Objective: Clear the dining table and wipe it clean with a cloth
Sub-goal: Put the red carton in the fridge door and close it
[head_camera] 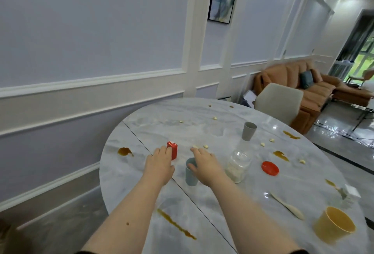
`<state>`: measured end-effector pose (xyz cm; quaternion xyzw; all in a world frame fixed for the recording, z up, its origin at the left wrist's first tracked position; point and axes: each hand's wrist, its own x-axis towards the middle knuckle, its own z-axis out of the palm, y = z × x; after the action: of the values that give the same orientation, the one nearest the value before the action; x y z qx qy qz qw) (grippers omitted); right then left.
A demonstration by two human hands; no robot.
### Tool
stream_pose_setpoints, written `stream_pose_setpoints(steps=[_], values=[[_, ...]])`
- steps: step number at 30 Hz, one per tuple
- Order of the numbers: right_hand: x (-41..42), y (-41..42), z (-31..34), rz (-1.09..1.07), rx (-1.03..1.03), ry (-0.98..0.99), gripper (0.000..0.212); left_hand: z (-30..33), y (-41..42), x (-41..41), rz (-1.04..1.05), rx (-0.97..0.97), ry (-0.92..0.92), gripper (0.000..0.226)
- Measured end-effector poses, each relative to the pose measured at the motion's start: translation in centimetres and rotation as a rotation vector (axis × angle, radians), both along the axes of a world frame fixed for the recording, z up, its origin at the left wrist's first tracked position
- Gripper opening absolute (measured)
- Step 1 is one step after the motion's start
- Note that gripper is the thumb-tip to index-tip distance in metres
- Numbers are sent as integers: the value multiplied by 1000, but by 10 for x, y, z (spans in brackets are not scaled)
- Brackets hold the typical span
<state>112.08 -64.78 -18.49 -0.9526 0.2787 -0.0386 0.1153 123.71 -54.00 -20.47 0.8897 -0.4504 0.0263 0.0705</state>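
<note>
Three cups: a blue cup, a grey cup and a yellow cup. One glass bottle, one red lid, one red carton, one spoon. Two hands: left, right

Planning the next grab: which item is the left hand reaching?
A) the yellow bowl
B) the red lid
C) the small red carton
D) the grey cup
C: the left hand has its fingertips at the small red carton, while the right hand rests over the blue cup.
</note>
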Motion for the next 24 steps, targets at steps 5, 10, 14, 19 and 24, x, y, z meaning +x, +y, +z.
stream_pose_setpoints(steps=[5,10,14,19,24], values=[[58,-52,-32,-15,42,47,54,-28,-51,45,41,30,44,47],[99,-79,-62,34,96,99,52,-56,-88,85,95,56,133,50],[129,-102,-81,11,161,90,55,-83,-113,118,112,24,246,54],[174,-128,-105,-18,247,92,59,-126,-135,152,170,-44,502,63],[213,-151,-126,105,276,140,66,-165,-152,178,190,-64,662,86]])
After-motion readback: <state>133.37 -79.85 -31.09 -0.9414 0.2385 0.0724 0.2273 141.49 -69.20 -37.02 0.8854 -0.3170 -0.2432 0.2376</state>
